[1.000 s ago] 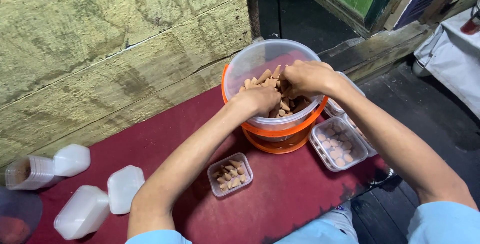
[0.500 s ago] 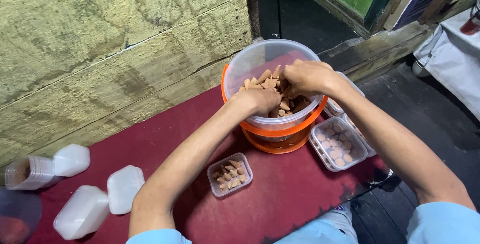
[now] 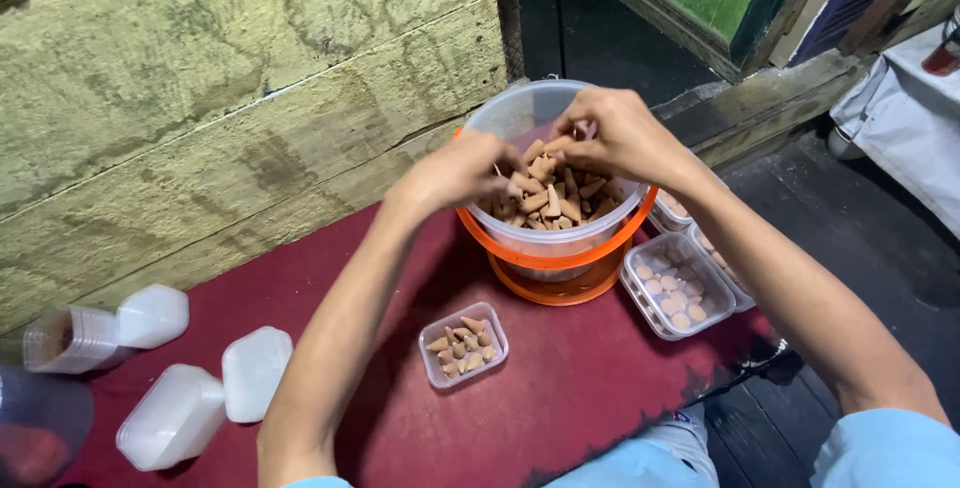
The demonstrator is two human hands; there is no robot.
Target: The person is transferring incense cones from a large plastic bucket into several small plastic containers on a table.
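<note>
Two bare forearms, uncovered from wrist to above the elbow, no watch, ring or band visible. Short light-blue sleeves at both upper arms. Light-blue trousers at the lower edge, one knee carrying a small printed patch, too small to make out.

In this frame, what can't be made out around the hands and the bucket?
- Head view: the left hand curls over the cones, hiding its fingertips and grip.
- The right hand covers whatever it pinches.
- The bucket and right forearm hide part of the trays behind the filled tray.
- The round clear object is cut off by the left edge.
</note>
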